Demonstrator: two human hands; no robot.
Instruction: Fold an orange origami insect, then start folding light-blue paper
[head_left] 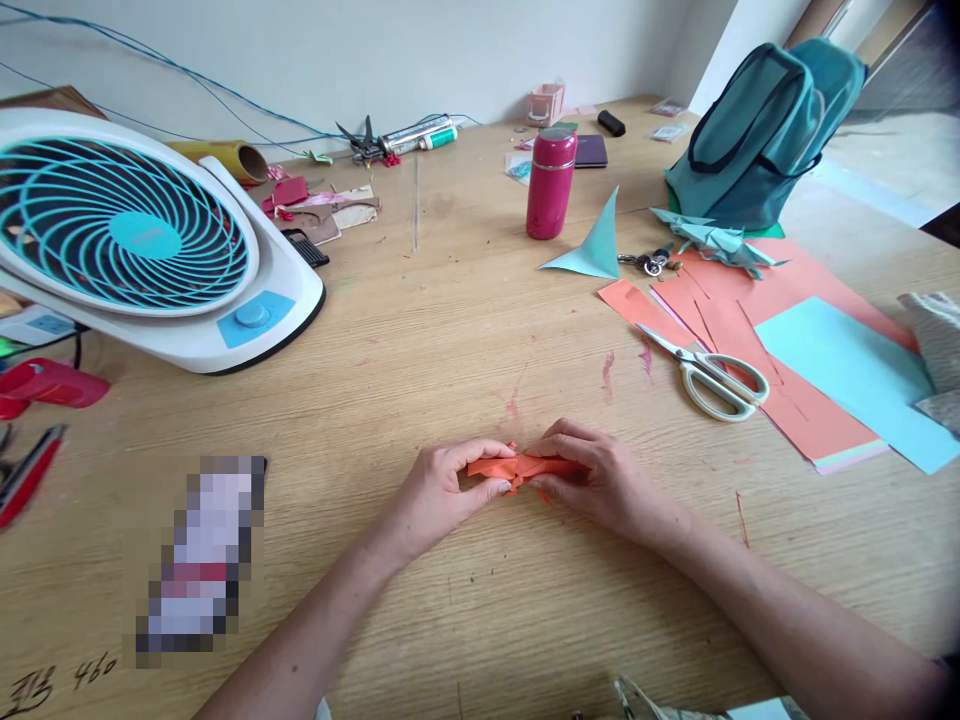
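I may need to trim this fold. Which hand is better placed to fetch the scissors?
Right hand, probably: the white-handled scissors lie on the orange paper sheets on its side, while the left hand is farther away.

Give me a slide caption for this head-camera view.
Left hand and right hand pinch folded orange paper on a wooden table, scissors nearby.
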